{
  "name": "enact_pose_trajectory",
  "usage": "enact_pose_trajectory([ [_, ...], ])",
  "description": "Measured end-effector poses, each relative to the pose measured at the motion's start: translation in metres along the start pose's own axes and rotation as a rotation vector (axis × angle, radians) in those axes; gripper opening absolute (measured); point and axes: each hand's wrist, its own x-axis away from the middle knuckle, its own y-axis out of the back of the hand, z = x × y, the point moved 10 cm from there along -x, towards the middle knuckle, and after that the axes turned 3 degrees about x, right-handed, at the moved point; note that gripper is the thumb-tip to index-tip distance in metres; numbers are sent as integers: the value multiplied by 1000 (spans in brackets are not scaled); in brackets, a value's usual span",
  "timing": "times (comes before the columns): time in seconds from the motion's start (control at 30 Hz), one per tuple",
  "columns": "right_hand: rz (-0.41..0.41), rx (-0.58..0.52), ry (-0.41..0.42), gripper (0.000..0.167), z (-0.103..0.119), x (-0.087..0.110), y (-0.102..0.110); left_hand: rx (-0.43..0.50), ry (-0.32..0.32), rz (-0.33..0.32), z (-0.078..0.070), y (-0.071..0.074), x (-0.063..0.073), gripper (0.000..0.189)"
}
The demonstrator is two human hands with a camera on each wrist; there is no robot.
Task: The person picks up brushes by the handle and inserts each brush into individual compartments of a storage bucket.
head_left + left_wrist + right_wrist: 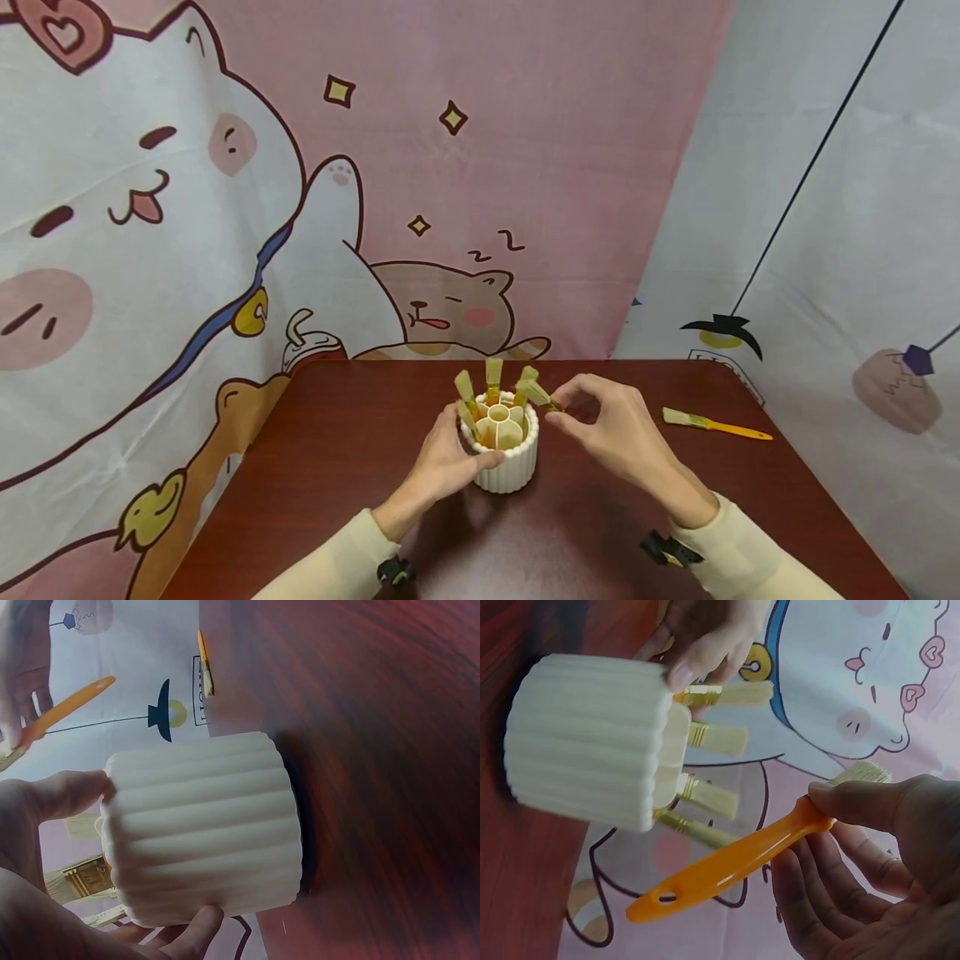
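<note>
A white ribbed round holder (513, 473) with petal-shaped compartments stands upright on the table. My left hand (441, 458) grips its left side, thumb at the front near the rim. Several paint brushes (718, 740) stand in the outer compartments, bristles up; the front compartments show no brush. To the right of the rim, my right hand (628, 433) pinches another paint brush (727, 864) near the base of its bristles. Its orange handle, with a hole at the end, points down toward the holder in the right wrist view and is apart from it.
One more paint brush (716, 425) with a yellow-orange handle lies on the dark red wooden table (337, 475), right of my right hand. A cartoon-printed cloth (570, 167) hangs behind the table and along its sides.
</note>
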Motion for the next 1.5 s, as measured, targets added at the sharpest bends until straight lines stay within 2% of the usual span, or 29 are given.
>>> enact_pose_trajectory([
  [0.23, 16, -93, 36, 21, 16, -6, -10, -11, -4, 7, 1, 0, -2, 103],
  [0.43, 27, -173, 54, 26, 28, -9, -18, -10, -2, 17, 2, 0, -1, 102],
  [0.63, 51, -234, 56, 27, 37, -10, -25, -5, -5, 27, 1, 1, 0, 100],
  [1.0, 39, -323, 96, 28, 45, -8, -37, 2, -37, 37, -3, 2, 1, 94],
  [1.27, 44, -335, 104, 30, 47, -7, -47, 10, -41, 42, -3, 2, 2, 93],
  [1.5, 79, -304, 72, 29, 39, -5, -59, 2, -51, 39, -3, 2, 1, 93],
])
